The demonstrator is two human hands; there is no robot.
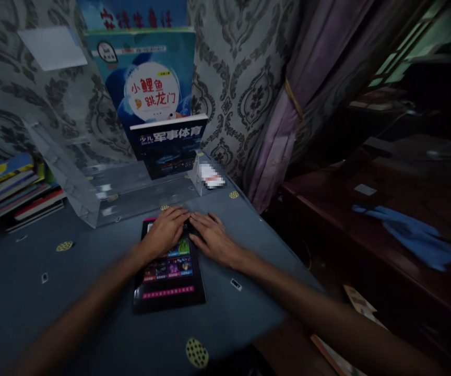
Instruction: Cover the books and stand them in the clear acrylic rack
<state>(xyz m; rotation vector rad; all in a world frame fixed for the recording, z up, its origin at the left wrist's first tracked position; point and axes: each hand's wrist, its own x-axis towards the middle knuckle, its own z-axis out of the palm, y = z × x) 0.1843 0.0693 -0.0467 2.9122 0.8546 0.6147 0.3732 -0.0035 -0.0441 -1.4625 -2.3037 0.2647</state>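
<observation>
A black book (168,300) with a pink strip and small coloured pictures on its cover lies flat on the blue tabletop. My left hand (166,228) rests palm down across its upper part, fingers stretched out and covering some of the cover. My right hand (213,235) lies along the upper right edge of the same book, fingers extended toward the left fingertips. Its thumb points at the book's side. Beyond both hands stands a clear stepped book stand (143,201), with a dark blue book (174,149) and a teal book (147,57) upright in it.
On the left is a stack of books (6,183). A small white and red item (212,177), partly blurred, is by the stand's right end. The table's right edge borders a purple curtain (276,125) and a dark red surface (366,219) bearing a blue cloth (413,237).
</observation>
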